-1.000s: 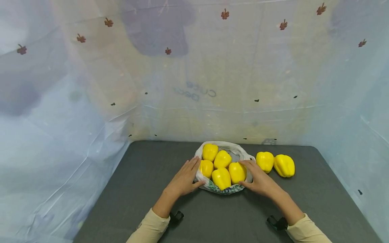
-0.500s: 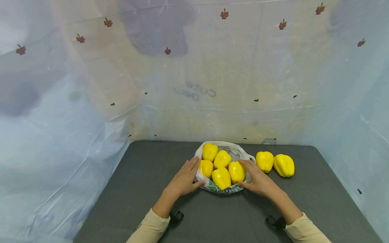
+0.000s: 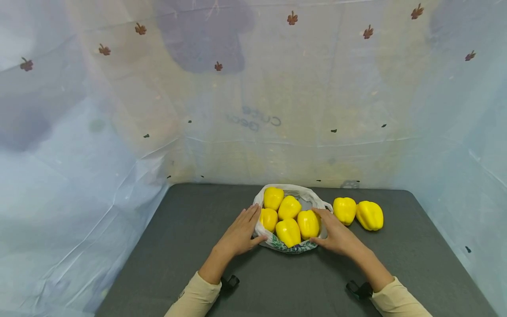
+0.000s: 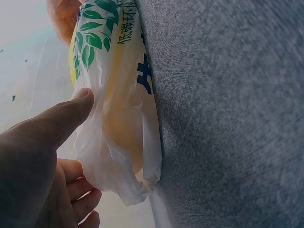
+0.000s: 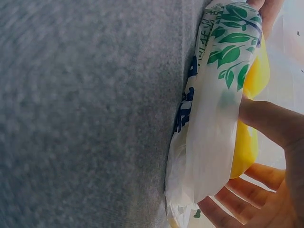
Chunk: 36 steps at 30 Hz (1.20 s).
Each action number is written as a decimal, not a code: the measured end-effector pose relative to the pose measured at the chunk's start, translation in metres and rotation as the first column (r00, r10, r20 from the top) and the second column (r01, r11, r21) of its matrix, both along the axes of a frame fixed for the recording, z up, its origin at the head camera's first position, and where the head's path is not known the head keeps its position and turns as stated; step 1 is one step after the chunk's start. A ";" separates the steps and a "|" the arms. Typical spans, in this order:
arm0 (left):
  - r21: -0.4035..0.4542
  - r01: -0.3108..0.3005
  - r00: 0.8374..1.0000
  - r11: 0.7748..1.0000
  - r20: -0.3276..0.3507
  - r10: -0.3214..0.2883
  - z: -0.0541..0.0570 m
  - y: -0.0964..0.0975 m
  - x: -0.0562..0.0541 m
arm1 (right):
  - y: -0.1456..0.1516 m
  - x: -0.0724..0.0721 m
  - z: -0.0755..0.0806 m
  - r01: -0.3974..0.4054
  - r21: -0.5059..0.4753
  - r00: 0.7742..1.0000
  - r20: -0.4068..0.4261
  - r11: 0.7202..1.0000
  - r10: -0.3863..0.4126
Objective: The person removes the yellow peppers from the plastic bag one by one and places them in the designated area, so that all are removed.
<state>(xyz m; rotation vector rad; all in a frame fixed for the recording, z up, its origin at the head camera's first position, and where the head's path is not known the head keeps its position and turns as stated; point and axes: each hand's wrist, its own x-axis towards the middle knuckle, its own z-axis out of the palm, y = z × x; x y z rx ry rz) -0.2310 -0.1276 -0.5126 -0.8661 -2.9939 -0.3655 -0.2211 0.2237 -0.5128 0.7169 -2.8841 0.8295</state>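
A white plastic bag (image 3: pixel 307 192) with green leaf print lies on the dark table, its mouth spread wide. Several yellow bell peppers (image 3: pixel 288 232) sit inside it. Along the bag's left side rests my left hand (image 3: pixel 239 234), fingers extended and thumb against the plastic, as the left wrist view also shows. My right hand (image 3: pixel 339 235) lies against the right side, thumb and fingers spread around the rim beside the nearest pepper (image 3: pixel 308 224). In the right wrist view its thumb (image 5: pixel 266 116) touches the bag's upper edge, while the longer fingers reach behind the bag.
Two more yellow bell peppers, one (image 3: pixel 344 211) close to the bag and another (image 3: pixel 370 215) farther right, lie on the table (image 3: pixel 190 229). Pale printed sheeting (image 3: pixel 253 163) hangs behind the table and along both sides. Black straps (image 3: pixel 359 290) with cameras sit at the wrists.
My right hand has shifted very slightly left, and the pepper beside it has moved a little with it. My left hand, the bag and the two outside peppers stay put.
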 end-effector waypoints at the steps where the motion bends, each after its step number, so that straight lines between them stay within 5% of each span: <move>1: -0.002 0.000 1.000 1.000 0.001 0.000 0.000 0.000 0.000 | 0.000 0.000 0.001 -0.001 -0.002 1.000 0.000 1.000 0.001; 36: -0.003 0.004 1.000 1.000 0.002 -0.004 0.002 0.000 0.000 | 0.018 0.008 0.023 0.033 -0.173 0.999 -0.030 0.984 -0.038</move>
